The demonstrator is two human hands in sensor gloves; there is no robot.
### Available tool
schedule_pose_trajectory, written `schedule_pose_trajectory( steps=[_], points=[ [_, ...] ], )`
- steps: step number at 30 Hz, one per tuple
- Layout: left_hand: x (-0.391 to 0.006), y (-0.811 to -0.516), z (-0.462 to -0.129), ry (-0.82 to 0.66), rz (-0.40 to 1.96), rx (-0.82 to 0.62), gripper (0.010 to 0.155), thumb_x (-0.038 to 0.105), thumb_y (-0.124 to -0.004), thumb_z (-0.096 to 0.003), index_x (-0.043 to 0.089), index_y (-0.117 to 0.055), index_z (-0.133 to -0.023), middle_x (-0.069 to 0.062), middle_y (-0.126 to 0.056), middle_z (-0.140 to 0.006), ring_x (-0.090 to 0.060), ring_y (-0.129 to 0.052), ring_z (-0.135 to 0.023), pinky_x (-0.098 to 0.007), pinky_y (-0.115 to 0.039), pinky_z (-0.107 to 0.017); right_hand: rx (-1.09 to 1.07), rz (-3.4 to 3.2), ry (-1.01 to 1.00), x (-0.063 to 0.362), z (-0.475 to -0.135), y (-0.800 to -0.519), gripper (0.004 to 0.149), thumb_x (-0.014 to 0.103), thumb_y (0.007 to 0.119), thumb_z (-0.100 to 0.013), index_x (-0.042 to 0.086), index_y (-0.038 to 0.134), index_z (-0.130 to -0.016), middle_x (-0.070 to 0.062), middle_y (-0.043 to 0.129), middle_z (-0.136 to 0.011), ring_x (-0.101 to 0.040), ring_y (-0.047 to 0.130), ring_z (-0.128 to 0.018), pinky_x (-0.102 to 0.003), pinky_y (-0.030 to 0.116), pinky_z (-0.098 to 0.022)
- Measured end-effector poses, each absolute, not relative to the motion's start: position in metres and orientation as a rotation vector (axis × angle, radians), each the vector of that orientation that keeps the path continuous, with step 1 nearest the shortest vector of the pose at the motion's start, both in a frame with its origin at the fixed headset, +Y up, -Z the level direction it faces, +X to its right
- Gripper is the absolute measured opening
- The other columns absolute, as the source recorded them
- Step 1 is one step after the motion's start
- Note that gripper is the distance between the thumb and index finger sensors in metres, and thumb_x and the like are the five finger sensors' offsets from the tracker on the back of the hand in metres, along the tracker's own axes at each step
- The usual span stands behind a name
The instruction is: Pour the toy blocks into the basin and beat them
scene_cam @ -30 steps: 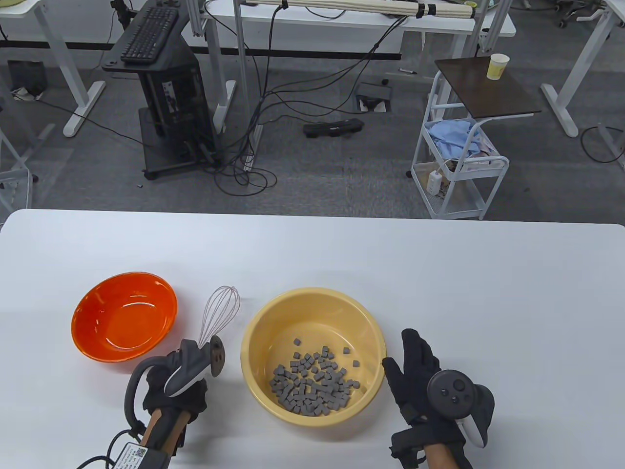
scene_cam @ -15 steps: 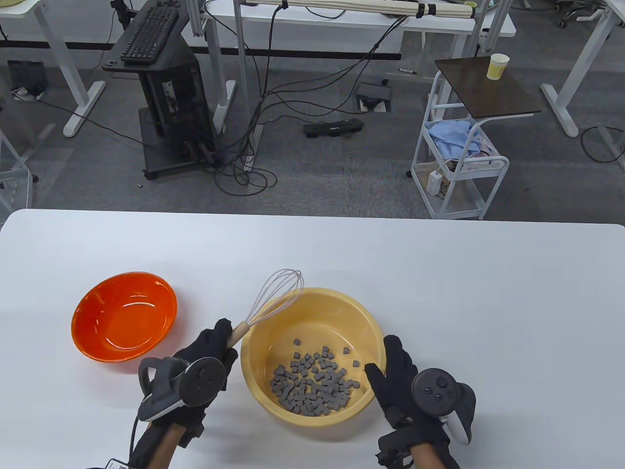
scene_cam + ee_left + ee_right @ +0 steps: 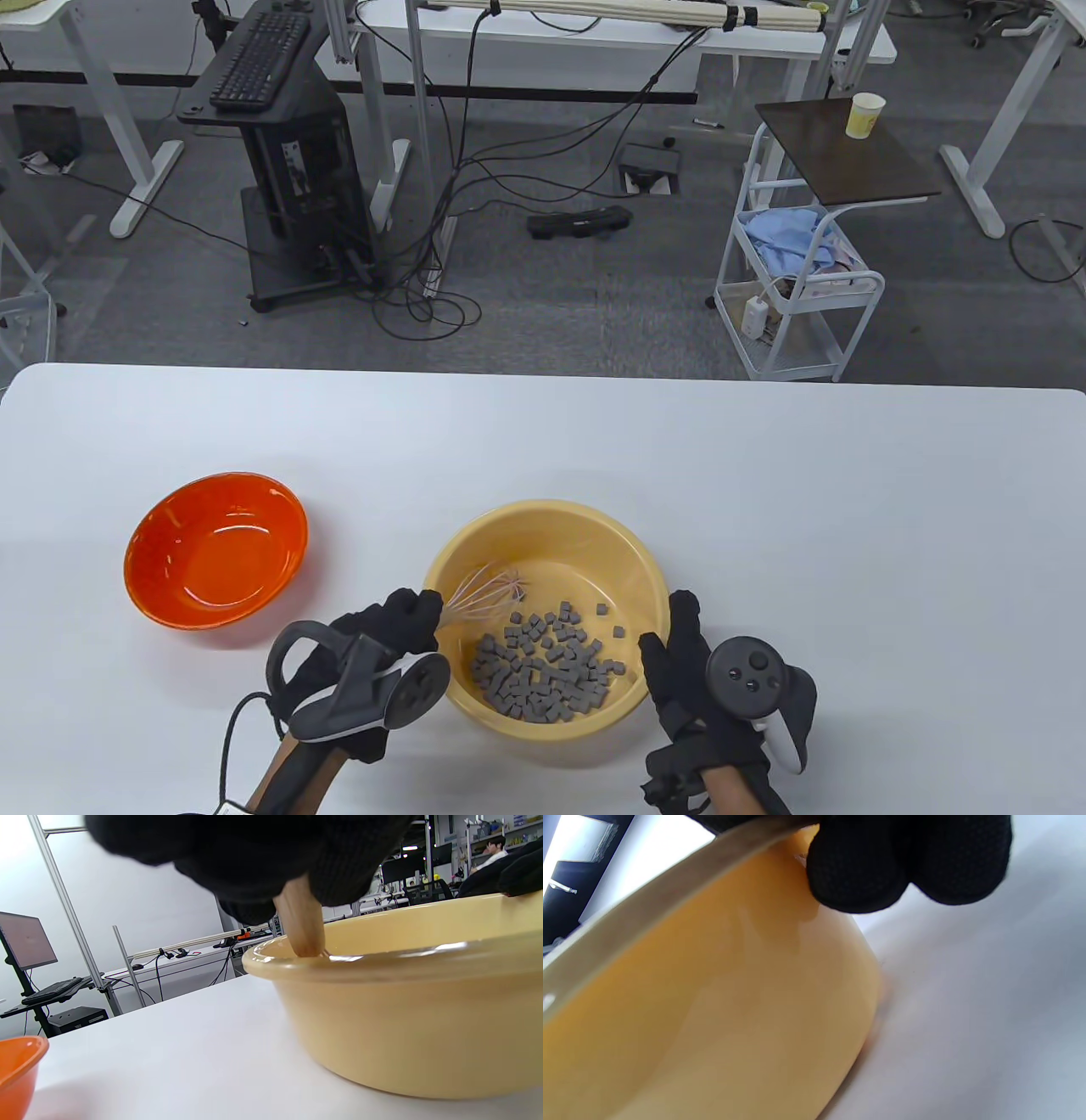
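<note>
A yellow basin stands on the white table and holds a heap of small grey toy blocks. My left hand grips the wooden handle of a wire whisk. The whisk's head dips over the basin's left rim, just above the blocks. My right hand rests against the basin's right rim, thumb on the inside and fingers along the outer wall. An empty orange bowl sits to the left.
The white table stretches wide behind and to the right of the basin. Past its far edge lie the floor, cables, desks and a white trolley.
My left hand swung the whisk from upright beside the basin over the rim and down into it. My right hand moved in from the right and now touches the basin's rim.
</note>
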State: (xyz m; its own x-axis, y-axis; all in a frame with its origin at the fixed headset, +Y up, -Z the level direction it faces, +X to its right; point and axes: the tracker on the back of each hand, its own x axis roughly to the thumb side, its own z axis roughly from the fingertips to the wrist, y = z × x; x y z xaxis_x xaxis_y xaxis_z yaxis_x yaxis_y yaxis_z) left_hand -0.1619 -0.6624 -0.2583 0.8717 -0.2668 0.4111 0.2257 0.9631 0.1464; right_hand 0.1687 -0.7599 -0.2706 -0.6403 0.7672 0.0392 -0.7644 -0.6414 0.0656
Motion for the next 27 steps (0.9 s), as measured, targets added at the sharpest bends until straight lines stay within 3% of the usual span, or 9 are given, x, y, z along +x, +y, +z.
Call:
schedule_pose_trajectory(
  steps=[10, 19, 27],
  points=[
    [-0.157, -0.612, -0.266, -0.534, -0.357, -0.091, 0.045, 0.046, -0.081, -0.0578, 0.019, -0.088, -0.093, -0.012, -0.1, -0.082, -0.001, -0.098, -0.026, -0.026, -0.089, -0.022, 0.043, 2.227, 0.067, 0.169, -0.271, -0.76, 0.067, 0.027, 0.062, -0.072, -0.017, 0.028, -0.109, -0.027, 0.079, -0.075, -0.023, 0.09, -0.039, -0.051, 0.083, -0.042],
    [-0.142, -0.613, -0.266, -0.634, -0.247, -0.128, 0.044, 0.046, -0.081, -0.0583, 0.019, -0.088, -0.092, -0.012, -0.099, -0.082, -0.005, -0.106, -0.042, -0.03, -0.093, -0.034, 0.026, 2.176, 0.082, 0.171, -0.272, -0.761, 0.066, 0.026, 0.063, -0.072, -0.018, 0.03, -0.109, -0.028, 0.08, -0.074, -0.024, 0.092, -0.038, -0.05, 0.084, -0.041],
    [-0.116, -0.628, -0.273, -0.693, -0.144, -0.142, 0.044, 0.041, -0.078, -0.0614, 0.016, -0.082, -0.098, -0.014, -0.093, -0.09, -0.008, -0.106, -0.049, -0.031, -0.092, -0.037, 0.036, 2.084, 0.186, 0.174, -0.274, -0.765, 0.068, 0.027, 0.062, -0.072, -0.019, 0.026, -0.108, -0.027, 0.08, -0.072, -0.024, 0.091, -0.037, -0.051, 0.083, -0.04]
  ],
)
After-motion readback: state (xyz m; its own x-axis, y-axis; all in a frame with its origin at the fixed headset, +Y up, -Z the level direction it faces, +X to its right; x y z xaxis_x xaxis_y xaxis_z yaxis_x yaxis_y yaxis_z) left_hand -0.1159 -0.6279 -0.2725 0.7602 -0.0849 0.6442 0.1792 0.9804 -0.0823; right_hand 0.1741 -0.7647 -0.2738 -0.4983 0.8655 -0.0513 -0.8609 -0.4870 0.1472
